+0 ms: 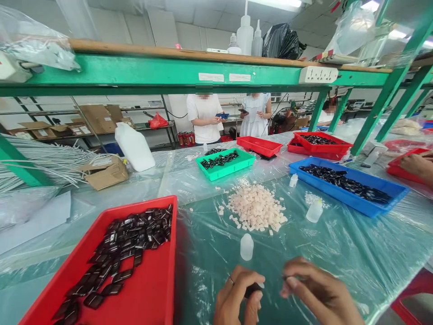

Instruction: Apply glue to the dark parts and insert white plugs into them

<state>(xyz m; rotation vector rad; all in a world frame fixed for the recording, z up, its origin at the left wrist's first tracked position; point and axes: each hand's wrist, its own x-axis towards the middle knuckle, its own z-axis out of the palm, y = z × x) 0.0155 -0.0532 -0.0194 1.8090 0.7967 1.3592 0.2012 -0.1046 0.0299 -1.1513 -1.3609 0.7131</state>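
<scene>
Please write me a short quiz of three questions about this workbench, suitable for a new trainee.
1. True or false: the left hand holds a small black piece.
2. What colour is the tray nearest the left hand? A) green B) red C) blue
3. What stands upright between the left hand and the pale pile?

Key: 1 true. 2 B. 3 A small white bottle.

Green tray [226,171], blue tray [333,193], white jug [134,146], cardboard box [107,175]
</scene>
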